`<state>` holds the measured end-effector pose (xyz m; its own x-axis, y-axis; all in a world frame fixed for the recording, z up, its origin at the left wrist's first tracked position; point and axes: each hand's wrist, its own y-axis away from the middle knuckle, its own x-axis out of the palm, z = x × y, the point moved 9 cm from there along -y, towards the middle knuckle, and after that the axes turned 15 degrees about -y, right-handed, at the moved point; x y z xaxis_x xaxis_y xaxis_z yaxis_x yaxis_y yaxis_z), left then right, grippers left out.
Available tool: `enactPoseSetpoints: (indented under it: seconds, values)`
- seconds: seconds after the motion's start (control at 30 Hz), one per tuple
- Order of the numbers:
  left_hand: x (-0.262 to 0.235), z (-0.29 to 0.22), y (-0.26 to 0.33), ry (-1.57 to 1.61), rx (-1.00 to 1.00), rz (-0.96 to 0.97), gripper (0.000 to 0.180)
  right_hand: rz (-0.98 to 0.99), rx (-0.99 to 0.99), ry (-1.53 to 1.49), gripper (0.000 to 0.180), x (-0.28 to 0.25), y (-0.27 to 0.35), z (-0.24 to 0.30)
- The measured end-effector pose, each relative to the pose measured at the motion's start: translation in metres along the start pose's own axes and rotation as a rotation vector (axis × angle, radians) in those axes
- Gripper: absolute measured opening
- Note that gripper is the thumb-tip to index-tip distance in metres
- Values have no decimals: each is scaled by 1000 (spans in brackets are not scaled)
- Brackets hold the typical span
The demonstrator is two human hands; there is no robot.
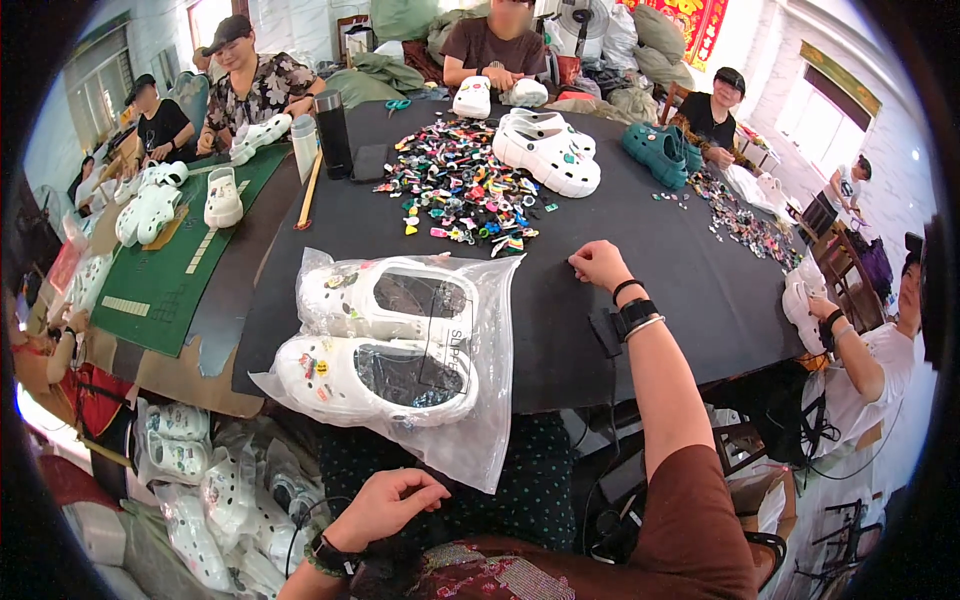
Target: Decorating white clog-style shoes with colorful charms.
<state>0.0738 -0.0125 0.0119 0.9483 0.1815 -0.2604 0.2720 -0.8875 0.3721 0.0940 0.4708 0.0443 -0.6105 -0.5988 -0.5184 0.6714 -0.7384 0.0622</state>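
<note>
A pair of white clogs (318, 372) with coloured charms lies in a clear plastic bag (495, 390) on the dark table, its near edge hanging over the table's edge. My left hand (388, 507) is above my lap, just below the bag and apart from it. Its fingers are curled together with nothing visible in them. To the right of the bag, my right hand (600, 266) rests over the table with fingertips pinched; whether anything small is between them is hidden. Beyond the bag spreads a heap of small colourful shoe charms (460, 185).
Unbagged white clogs (545, 155) and dark green clogs (655, 153) stand farther back. A black bottle (332, 134) and a phone (370, 163) are left of the charms. Bagged clogs (225, 495) fill the floor at lower left. Several co-workers sit around the tables handling clogs.
</note>
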Motion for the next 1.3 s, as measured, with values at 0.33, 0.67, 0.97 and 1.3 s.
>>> enactPoseSetpoints:
  seconds: [0.33, 0.67, 0.97, 1.3]
  values:
    - [-8, 8, 11, -38, -19, -40, 19, 117, 125, -822, 20, -12, 62, -16]
    - [-1, 4, -8, -20, -10, 12, 16, 702, 171, -611, 14, 5, 265, -21]
    - [14, -8, -11, -23, -9, 55, 17, 394, 684, -597, 19, 89, 292, -276]
    - [10, -2, 4, -39, -60, -2, 16, 114, -38, 809, 33, 87, 140, -372]
